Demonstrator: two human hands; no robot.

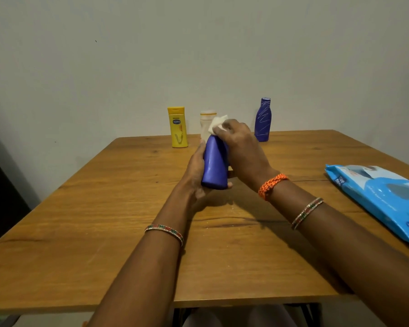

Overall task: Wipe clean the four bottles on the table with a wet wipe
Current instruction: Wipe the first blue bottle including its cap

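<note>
My left hand [195, 171] grips a plain blue bottle [215, 164], held tilted above the middle of the wooden table [104, 220]. My right hand [242, 147] pinches a white wet wipe [216, 125] against the bottle's upper end. At the far edge stand a yellow lotion bottle [178, 127], a white bottle [207, 119] partly hidden behind the wipe, and a blue bottle with pale scribbled lines [263, 120].
A light blue pack of wet wipes [383, 197] lies flat at the table's right side. A plain wall rises right behind the far edge. The near table edge runs across the bottom, with my lap below it.
</note>
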